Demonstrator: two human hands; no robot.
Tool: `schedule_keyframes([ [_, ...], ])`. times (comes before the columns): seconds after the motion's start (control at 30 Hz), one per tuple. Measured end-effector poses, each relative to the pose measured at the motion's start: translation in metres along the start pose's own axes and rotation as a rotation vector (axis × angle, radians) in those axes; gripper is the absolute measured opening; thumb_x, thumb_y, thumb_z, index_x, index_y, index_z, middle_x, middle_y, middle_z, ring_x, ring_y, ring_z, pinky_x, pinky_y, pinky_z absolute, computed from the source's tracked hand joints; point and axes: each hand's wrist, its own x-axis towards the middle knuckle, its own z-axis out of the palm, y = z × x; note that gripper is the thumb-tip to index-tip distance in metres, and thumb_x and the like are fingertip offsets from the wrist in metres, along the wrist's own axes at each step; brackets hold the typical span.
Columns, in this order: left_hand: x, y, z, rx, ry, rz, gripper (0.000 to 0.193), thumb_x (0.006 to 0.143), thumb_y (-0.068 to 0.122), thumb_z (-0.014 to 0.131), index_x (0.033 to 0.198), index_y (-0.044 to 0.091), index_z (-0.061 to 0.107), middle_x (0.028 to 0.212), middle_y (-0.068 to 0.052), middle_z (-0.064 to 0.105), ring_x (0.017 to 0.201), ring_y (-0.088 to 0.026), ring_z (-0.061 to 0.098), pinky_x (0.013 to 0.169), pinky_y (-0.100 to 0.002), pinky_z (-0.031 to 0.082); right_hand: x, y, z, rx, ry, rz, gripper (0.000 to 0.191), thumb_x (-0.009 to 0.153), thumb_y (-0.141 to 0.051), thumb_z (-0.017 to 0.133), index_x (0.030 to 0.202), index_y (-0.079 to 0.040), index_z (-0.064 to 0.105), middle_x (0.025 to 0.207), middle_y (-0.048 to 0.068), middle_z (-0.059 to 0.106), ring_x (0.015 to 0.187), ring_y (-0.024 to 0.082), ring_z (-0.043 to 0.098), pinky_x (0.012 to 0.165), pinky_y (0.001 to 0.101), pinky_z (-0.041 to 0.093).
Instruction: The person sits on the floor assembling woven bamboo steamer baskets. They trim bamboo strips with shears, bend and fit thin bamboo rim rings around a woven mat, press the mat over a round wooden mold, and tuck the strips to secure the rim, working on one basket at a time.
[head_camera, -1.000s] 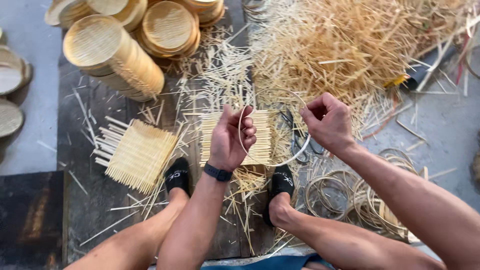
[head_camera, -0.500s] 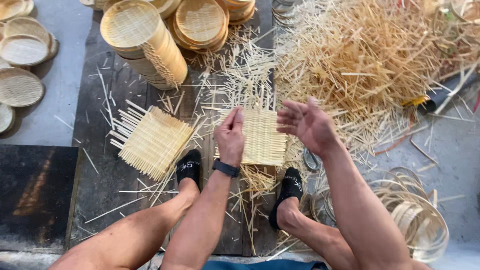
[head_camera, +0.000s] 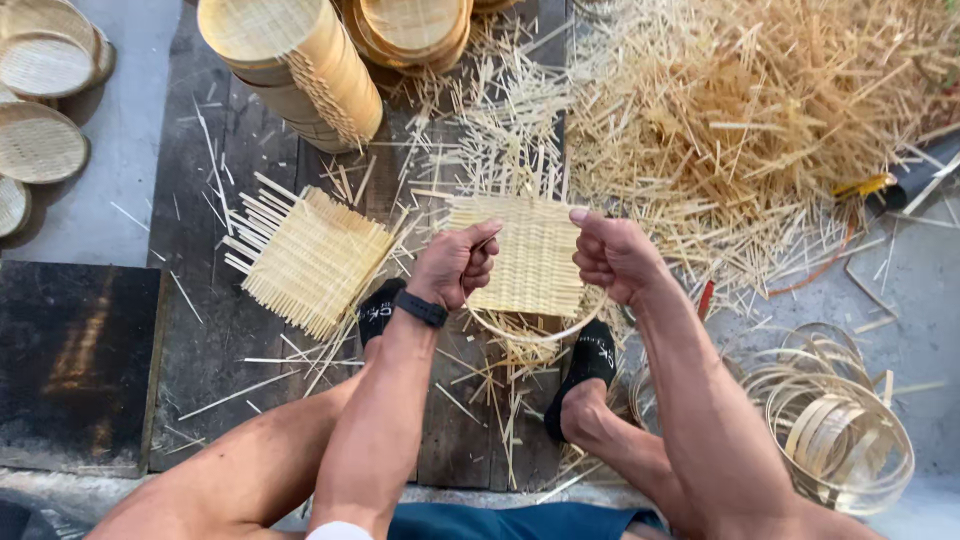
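Both hands have shifted since half a second ago: the right hand (head_camera: 612, 255) has dropped from its raised, spread pose to the right edge of the woven mat (head_camera: 520, 255), and the left hand (head_camera: 455, 265) now curls at the mat's left edge, fingers folded in rather than laid flat on top. Biggest thing in view, the heap of loose bamboo strips (head_camera: 740, 120) sprawls across the upper right, spilling right up against the mat's far side. Underneath it all, the dark wooden boards (head_camera: 200, 330) of the floor, scattered with stray splints. Top centre, a tall stack of round woven trays (head_camera: 300, 70) lies tipped on its side, with more trays (head_camera: 40, 110) spread on the grey ground at far left. Lower right, coils of thin bamboo hoops (head_camera: 830, 430) sit well apart from the work. Left of the hands, a second woven square (head_camera: 315, 260) rests flat on the boards, its loose ends bristling out. Two feet in black socks (head_camera: 590, 360) brace below the mat, with a pale hoop (head_camera: 530, 335) curving under it between them. Now the mat itself: pale yellow, tightly woven, roughly square, held up between both hands above the boards, each hand pinching an edge with thumb against curled fingers. A black wristband (head_camera: 420, 309) wraps the left wrist.
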Motion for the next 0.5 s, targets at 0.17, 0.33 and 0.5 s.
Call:
schedule_keyframes([
  [0.17,0.004,-0.005,-0.005,-0.125,-0.037,0.019,0.031,0.097,0.029,0.071,0.080,0.005,0.061,0.053,0.006,0.039,0.044,-0.006,0.032,0.041,-0.023,0.026,-0.011,-0.010,0.002,-0.057,0.060,-0.023,0.042,0.098,-0.035,0.065,0.066,-0.014,0.049,0.053,-0.004,0.040,0.045,0.008,0.036,0.038,0.0243,0.031],
  [0.33,0.013,-0.028,-0.014,-0.322,-0.053,0.079,0.039,0.100,0.040,0.064,0.082,0.005,0.063,0.054,0.006,0.039,0.046,-0.007,0.032,0.043,-0.022,0.028,-0.010,0.006,0.010,0.175,0.163,-0.183,0.043,0.096,-0.029,0.067,0.062,-0.020,0.042,0.052,-0.007,0.036,0.041,0.006,0.031,0.033,0.0234,0.025],
  [0.5,0.017,-0.057,-0.014,-0.556,-0.111,0.054,0.043,0.101,0.041,0.066,0.074,0.008,0.062,0.054,0.006,0.039,0.046,-0.007,0.034,0.041,-0.022,0.028,0.004,0.017,0.001,0.226,0.248,-0.206,0.046,0.096,-0.028,0.067,0.061,-0.018,0.038,0.049,-0.006,0.031,0.038,0.007,0.027,0.031,0.0244,0.022],
])
